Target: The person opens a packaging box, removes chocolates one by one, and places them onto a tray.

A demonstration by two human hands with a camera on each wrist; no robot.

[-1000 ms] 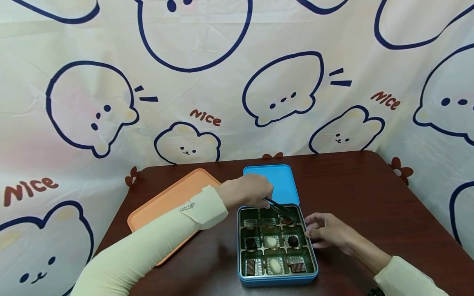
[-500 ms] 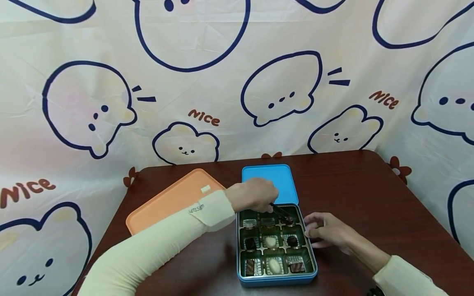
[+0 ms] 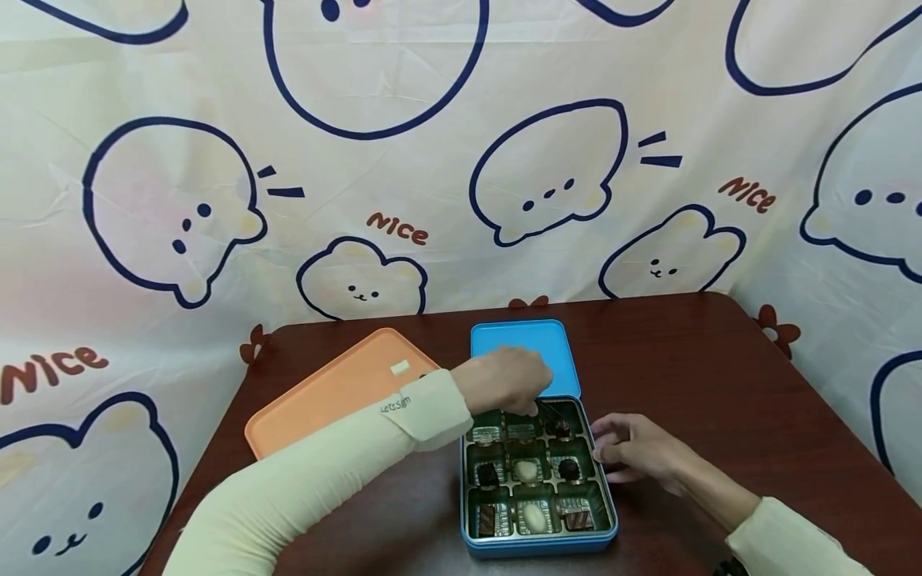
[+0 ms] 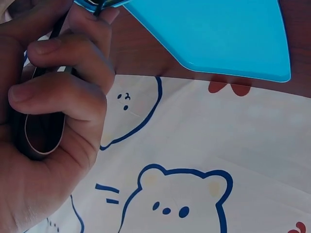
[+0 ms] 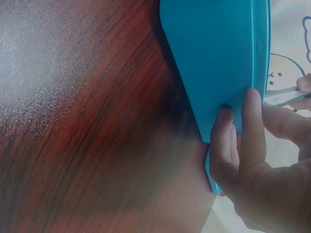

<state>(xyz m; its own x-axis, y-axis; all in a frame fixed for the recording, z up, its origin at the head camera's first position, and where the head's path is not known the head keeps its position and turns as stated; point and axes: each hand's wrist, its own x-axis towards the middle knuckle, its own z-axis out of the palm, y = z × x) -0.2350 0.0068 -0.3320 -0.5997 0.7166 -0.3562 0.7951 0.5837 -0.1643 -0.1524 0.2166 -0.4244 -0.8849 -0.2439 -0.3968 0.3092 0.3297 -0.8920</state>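
Note:
My left hand [image 3: 510, 380] grips a pair of tweezers [image 5: 282, 97] over the far end of a blue tin [image 3: 543, 547]. Their tips reach into the far right compartment, at a dark chocolate [image 3: 559, 430]; whether they pinch it is too dark to tell. In the left wrist view, the fingers curl round the tweezers' bent end. The fingertips of my right hand [image 3: 641, 448] rest against the tin's right wall. Other compartments hold a white chocolate [image 3: 535, 518], a striped chocolate [image 3: 578, 521] and several more pieces.
Behind the tin, its blue lid [image 3: 565, 360] lies folded back. An orange tray [image 3: 324, 392] stands to the left, partly under my left sleeve, with a small pale piece [image 3: 400, 367] on it. A patterned cloth [image 3: 446, 176] hangs behind the brown table [image 3: 670, 352].
My left hand has moved to the right across the tin's far edge, its tweezers still over the far right compartment. The pale piece on the tray has come into sight. My right hand stays put.

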